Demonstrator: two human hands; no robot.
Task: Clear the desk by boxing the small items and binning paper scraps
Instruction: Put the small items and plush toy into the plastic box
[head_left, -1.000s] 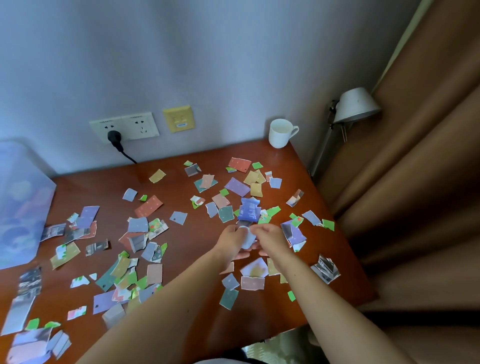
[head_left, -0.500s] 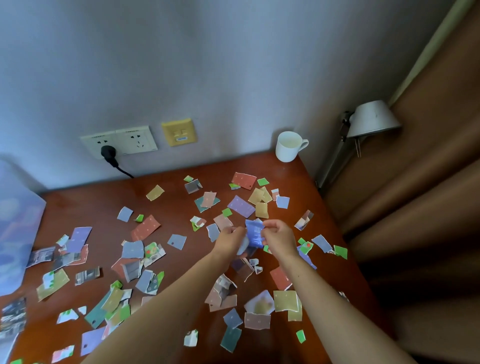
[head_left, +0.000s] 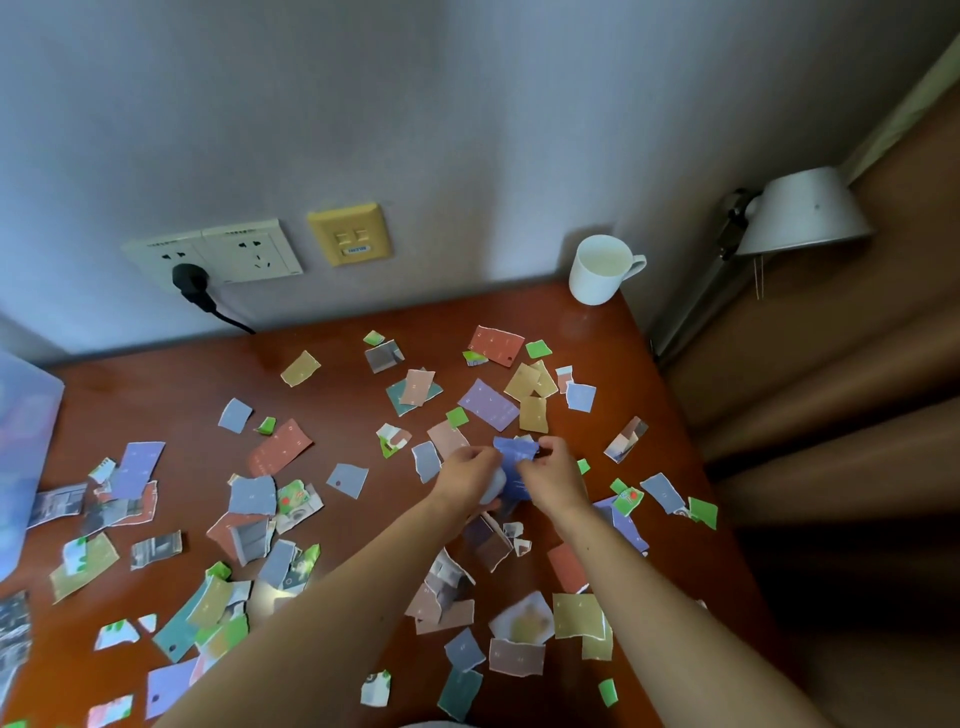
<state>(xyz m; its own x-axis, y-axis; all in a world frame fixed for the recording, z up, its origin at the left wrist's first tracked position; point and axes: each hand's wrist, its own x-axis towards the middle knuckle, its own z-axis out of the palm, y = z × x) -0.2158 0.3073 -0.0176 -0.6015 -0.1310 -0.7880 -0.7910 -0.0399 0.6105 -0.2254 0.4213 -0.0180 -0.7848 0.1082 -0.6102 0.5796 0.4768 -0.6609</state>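
Blue and creased, the paper scrap (head_left: 514, 456) is pinched from both sides: the fingertips (head_left: 488, 456) of the left hand (head_left: 467, 478) curl onto its left edge, and those of the right hand (head_left: 553, 475) close on its right edge, so the piece hangs between them, lifted off the desk (head_left: 171, 395). Holding it with two hands looks like a way to fold or bunch it smaller before it goes in a bin, though that is a guess. Something pale (head_left: 493, 486) shows under the left palm; what it is I cannot tell. Round the hands the other scraps (head_left: 280, 447) lie flat and scattered over nearly the whole wood top, some overlapping, so the clearing seems far from finished. At the left edge stands a translucent plastic box (head_left: 23, 467), likely meant for the small items. No bin is in view. A white mug (head_left: 597, 270) stands in the far right corner, apart from the litter, with a lamp (head_left: 802, 213) beyond the desk edge
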